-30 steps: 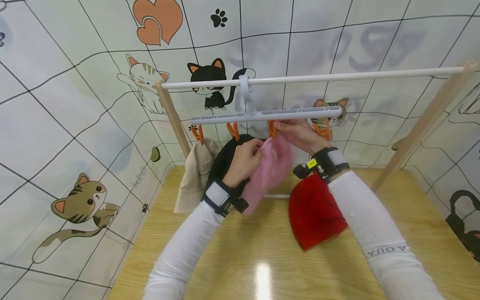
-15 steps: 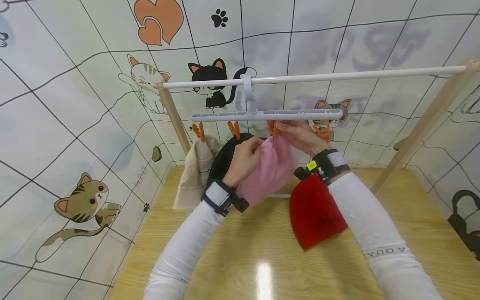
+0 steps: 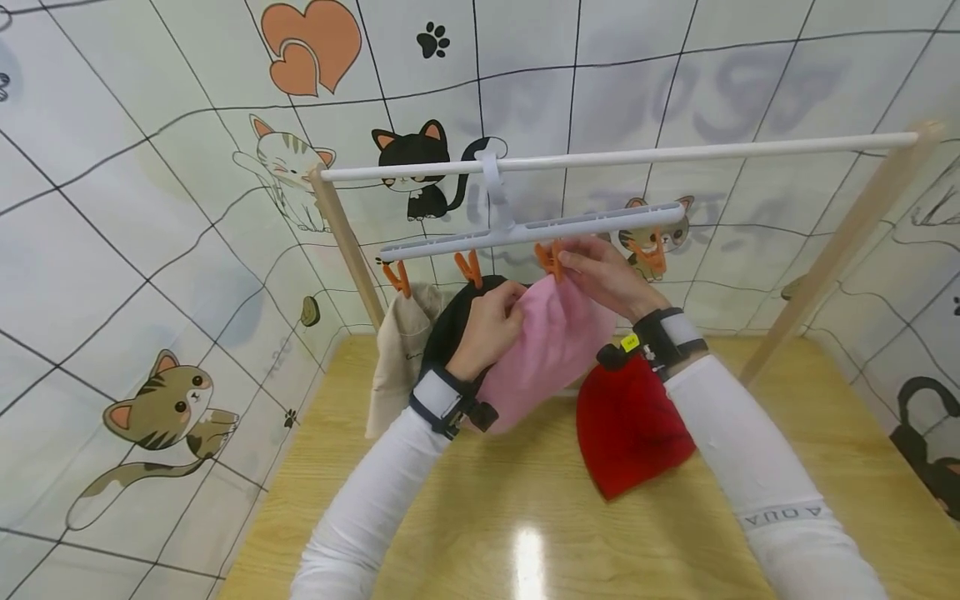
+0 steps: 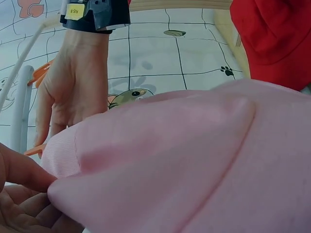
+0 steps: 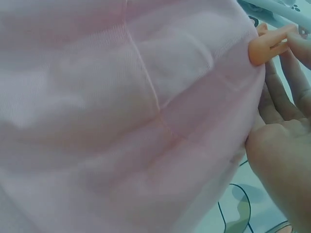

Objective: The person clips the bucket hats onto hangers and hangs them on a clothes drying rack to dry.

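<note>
A pink cloth hat (image 3: 543,350) with stitched seams hangs below the pale hanger (image 3: 600,223). My left hand (image 3: 491,325) pinches its edge between thumb and fingers, plainest in the left wrist view, where the hat (image 4: 160,160) fills the lower half. My right hand (image 3: 611,275) pinches the handles of an orange clothespin (image 3: 551,260) at the hat's top edge. In the right wrist view this clothespin (image 5: 269,46) sits right at the cloth's edge with the thumb on it. To the left, a black hat (image 3: 447,329) and a beige cloth piece (image 3: 397,350) hang from clothespins.
A red hat (image 3: 630,425) lies on the wooden table (image 3: 450,517), under my right forearm. The hanger hooks over a white rod (image 3: 675,155) between wooden posts (image 3: 840,250). Another orange clothespin (image 3: 654,250) dangles at the hanger's right end. A cat-patterned wall (image 3: 187,275) stands behind.
The hanger has tilted, its right end up and left end down. The pink hat's lower part has swung out wider to the right. Both hands keep their grips.
</note>
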`<act>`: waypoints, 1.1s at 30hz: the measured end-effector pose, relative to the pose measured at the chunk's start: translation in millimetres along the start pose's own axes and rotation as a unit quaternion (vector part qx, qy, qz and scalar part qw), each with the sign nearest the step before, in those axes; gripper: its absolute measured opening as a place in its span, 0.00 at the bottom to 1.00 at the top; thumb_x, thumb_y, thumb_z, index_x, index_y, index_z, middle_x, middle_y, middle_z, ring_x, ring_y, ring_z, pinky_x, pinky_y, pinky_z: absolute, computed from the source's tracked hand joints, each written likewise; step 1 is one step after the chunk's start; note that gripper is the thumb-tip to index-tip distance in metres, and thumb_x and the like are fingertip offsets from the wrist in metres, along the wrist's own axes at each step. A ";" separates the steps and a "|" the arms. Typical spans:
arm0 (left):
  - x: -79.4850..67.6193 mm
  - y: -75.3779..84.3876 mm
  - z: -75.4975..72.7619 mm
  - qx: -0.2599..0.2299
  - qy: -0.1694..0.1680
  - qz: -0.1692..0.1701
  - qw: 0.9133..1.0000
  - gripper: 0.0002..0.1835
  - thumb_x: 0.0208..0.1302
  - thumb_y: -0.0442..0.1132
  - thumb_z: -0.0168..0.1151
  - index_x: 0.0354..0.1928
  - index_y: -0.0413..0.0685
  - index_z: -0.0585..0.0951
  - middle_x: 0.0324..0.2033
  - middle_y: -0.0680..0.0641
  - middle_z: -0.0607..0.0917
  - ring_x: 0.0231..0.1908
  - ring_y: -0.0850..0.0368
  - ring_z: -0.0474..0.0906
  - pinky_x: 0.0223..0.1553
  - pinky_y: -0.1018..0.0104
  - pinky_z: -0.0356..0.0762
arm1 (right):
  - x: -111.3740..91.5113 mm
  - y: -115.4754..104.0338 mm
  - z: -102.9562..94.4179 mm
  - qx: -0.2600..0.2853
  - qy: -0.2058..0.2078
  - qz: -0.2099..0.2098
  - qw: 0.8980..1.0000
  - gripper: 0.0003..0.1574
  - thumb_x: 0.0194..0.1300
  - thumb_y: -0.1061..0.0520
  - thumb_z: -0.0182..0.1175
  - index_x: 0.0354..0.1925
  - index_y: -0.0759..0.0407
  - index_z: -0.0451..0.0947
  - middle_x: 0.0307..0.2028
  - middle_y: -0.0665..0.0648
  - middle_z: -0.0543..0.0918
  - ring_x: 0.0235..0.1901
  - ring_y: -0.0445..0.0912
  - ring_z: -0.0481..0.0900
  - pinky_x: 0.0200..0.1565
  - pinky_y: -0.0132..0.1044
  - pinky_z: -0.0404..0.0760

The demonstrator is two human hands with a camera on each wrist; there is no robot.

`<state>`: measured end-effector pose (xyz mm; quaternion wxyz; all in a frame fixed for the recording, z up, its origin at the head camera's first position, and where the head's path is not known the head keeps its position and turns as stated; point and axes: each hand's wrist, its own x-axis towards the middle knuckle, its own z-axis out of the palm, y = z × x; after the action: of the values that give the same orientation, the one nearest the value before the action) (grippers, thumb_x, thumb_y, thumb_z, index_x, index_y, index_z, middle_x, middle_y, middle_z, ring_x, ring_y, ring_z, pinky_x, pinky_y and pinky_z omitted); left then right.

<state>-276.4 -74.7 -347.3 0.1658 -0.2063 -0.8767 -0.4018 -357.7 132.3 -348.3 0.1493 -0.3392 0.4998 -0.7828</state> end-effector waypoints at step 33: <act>-0.6 3.2 -0.3 -0.030 -0.047 0.002 0.998 0.11 0.63 0.27 0.54 0.45 0.37 0.80 0.39 0.42 0.86 0.37 0.54 0.81 0.38 0.68 0.75 | -56.6 -94.6 -40.7 -0.100 -0.072 0.054 0.991 0.24 0.77 0.66 0.34 0.66 0.69 0.63 0.60 0.65 0.72 0.61 0.57 0.69 0.60 0.46 0.68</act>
<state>-274.2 -73.2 -345.5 0.1188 -0.2316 -0.8704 -0.4178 -334.4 235.5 -297.3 0.1915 -0.3803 0.5814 -0.6933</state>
